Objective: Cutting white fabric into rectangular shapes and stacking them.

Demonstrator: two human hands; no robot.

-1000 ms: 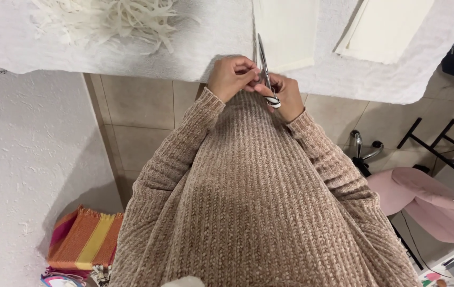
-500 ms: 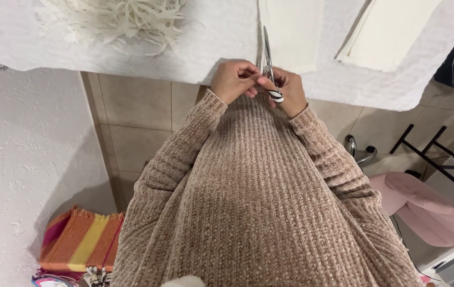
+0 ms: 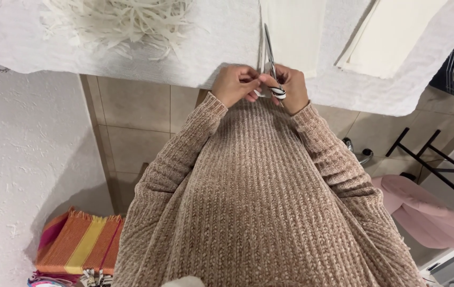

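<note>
My right hand (image 3: 292, 87) grips a pair of scissors (image 3: 270, 56) by its black-and-white handle, blades pointing away from me over a cream sheet of paper (image 3: 293, 32). My left hand (image 3: 233, 84) pinches the near edge of that sheet, right next to the scissor handle. Both hands meet at the table's front edge (image 3: 184, 74), which is covered by a white textured cloth. A pile of thin cream paper strips (image 3: 118, 18) lies on the cloth to the left. My knitted beige sweater fills the lower view.
Another cream sheet (image 3: 392, 32) lies at the back right of the table. A white wall (image 3: 19, 159) stands on the left. On the tiled floor are a striped orange cloth (image 3: 78, 242), a pink seat (image 3: 423, 210) and a black metal frame (image 3: 434, 162).
The scissors have advanced a little farther into the sheet, blades more upright. Both hands stay together at the table edge.
</note>
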